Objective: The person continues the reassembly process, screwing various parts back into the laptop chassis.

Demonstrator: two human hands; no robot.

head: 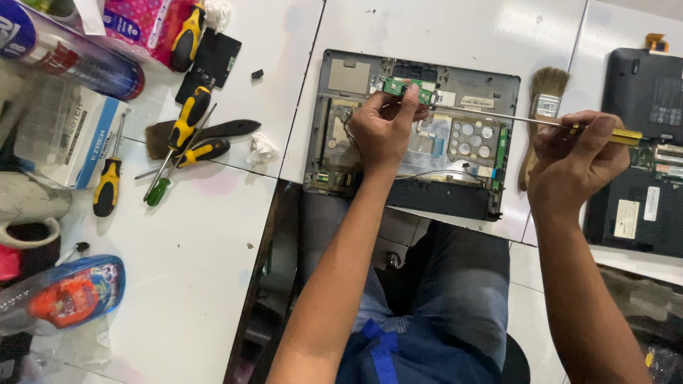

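Left hand (380,131) pinched on small green circuit board (407,89) at far edge of opened laptop base (420,128); right hand (576,160) closed around yellow-handled screwdriver (562,124), tip at board. White tabletop (455,32), seamed panels. Paintbrush (544,107) just right of base, closed black laptop (644,142) beyond. Screwdrivers (185,128), boxes, cans cluttered left.

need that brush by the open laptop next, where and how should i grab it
Take the paintbrush by its wooden handle, the lower part pointing toward you. Come from the near side: the bristles face away, the handle end is bare, and the laptop base crowds its left. The screwdriver held by the right hand crosses above its ferrule.
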